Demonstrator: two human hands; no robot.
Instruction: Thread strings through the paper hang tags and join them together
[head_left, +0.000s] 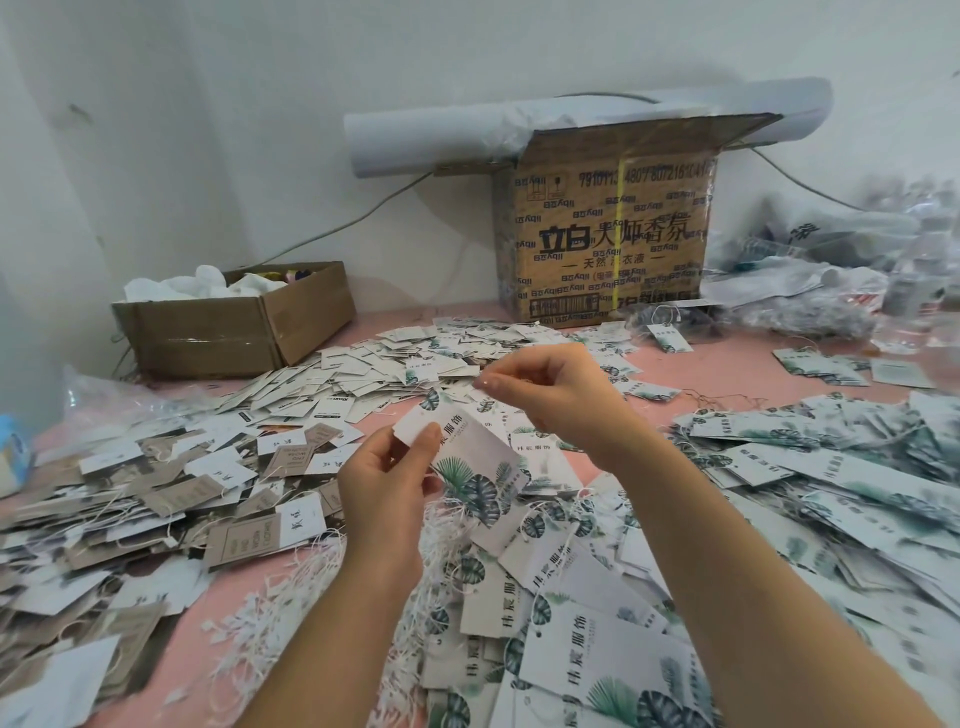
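Observation:
My left hand (387, 475) pinches the top end of a white hang tag (470, 467) printed with green leaves, holding it tilted above the table. My right hand (545, 389) is raised just above and to the right of it, thumb and forefinger closed on a thin white string (519, 382) that is barely visible. A bundle of loose white strings (415, 561) lies on the pink table under my left wrist. More leaf-printed tags (597, 613) lie heaped below and to the right.
Heaps of brown and white tags (156, 499) cover the left of the pink table (249, 613). A low open cardboard box (234, 327) stands at the back left, a tall printed carton (608, 228) at the back centre, crumpled plastic bags (841, 280) at the back right.

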